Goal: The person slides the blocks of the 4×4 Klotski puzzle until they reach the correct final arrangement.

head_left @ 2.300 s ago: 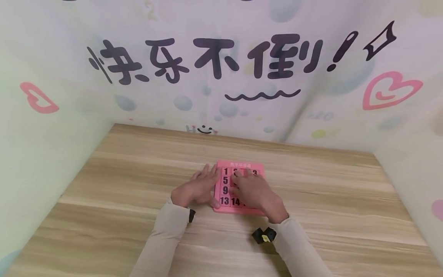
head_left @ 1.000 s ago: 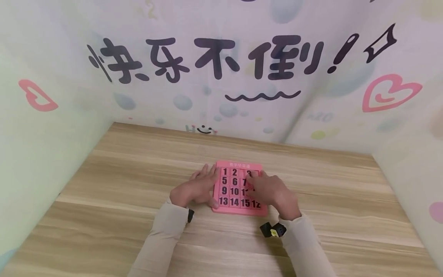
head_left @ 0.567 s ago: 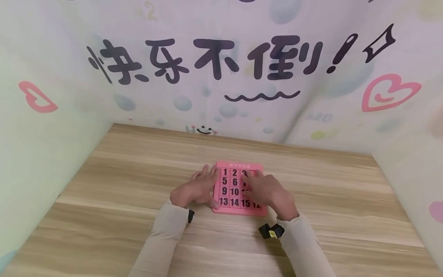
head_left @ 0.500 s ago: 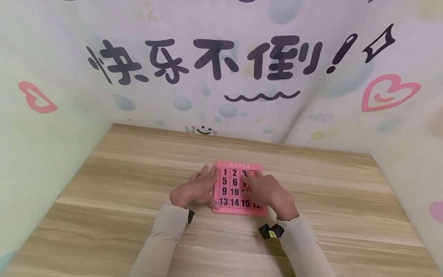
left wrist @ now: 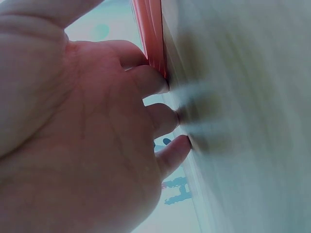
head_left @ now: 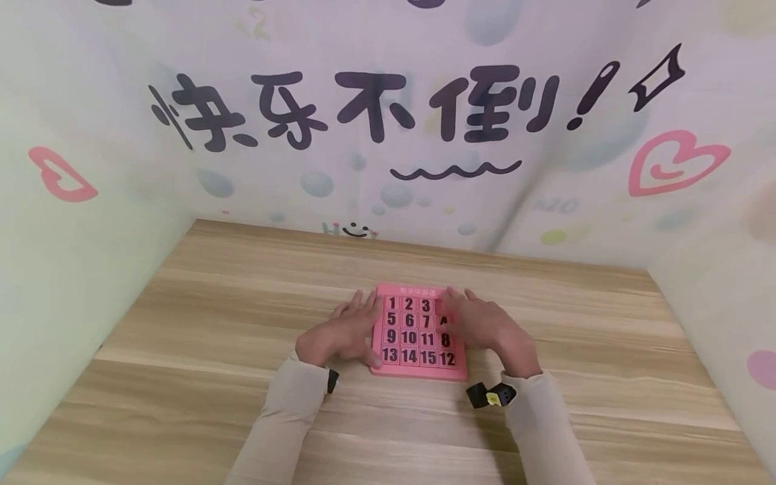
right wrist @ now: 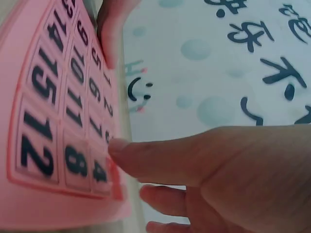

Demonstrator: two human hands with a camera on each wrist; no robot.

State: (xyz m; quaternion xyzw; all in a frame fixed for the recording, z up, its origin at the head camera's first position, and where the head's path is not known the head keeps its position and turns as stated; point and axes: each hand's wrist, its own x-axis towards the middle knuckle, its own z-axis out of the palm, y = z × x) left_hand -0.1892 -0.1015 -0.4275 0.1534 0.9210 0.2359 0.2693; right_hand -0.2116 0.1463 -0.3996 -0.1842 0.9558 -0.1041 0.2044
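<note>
A pink number slide puzzle lies flat on the table in the head view. Its top row reads 1, 2, 3, with a red gap at the right end, seen in the right wrist view above tile 4. My left hand rests along the puzzle's left edge, fingers spread, thumb by the near left corner. In the left wrist view, fingertips touch the puzzle's side. My right hand lies over the upper right part, fingers extended. One of its fingertips is beside tile 3, whether touching I cannot tell.
The wood-grain table meets a white printed back wall and side walls. Dark lettering and pink hearts mark the walls. A black device is strapped at my right wrist.
Tile 3 has slid left from the top right corner to the third column. My right hand has since drawn back to the right, uncovering tiles 8 and 12. The left hand stays put.
</note>
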